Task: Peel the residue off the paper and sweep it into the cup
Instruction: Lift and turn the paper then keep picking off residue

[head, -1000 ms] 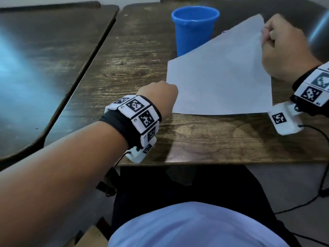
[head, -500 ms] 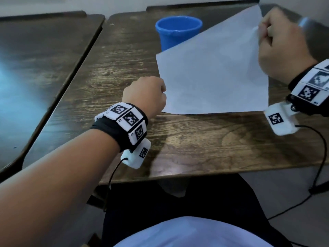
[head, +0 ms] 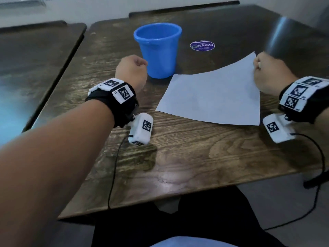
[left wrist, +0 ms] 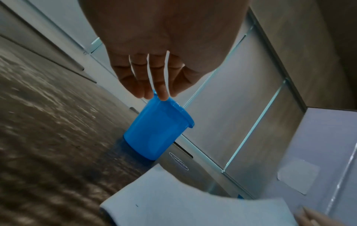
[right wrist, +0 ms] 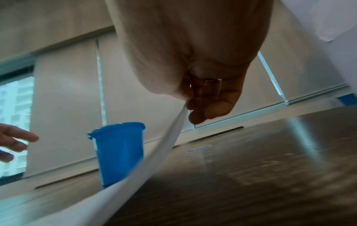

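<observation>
The blue cup (head: 158, 50) stands upright on the wooden table (head: 178, 157). My left hand (head: 137, 65) hovers just left of it, holding nothing. In the left wrist view its fingers (left wrist: 154, 85) stretch out loosely toward the cup's rim (left wrist: 173, 107). The white paper (head: 213, 97) lies right of the cup, its far right corner lifted. My right hand (head: 258, 65) pinches that corner, and the right wrist view shows thumb and fingers (right wrist: 208, 107) closed on the paper's edge (right wrist: 173, 130). I see no residue on the sheet except a tiny dark speck (left wrist: 136, 205).
A round purple sticker (head: 202, 45) sits on the table behind the paper. A second dark table (head: 35, 59) adjoins on the left across a narrow gap. Cables (head: 114, 172) hang from both wrist cameras over the near table edge.
My left hand has left the paper's near left corner and moved forward to beside the cup. The paper, still pinched by my right hand, has come down and away from the cup, uncovering the sticker.
</observation>
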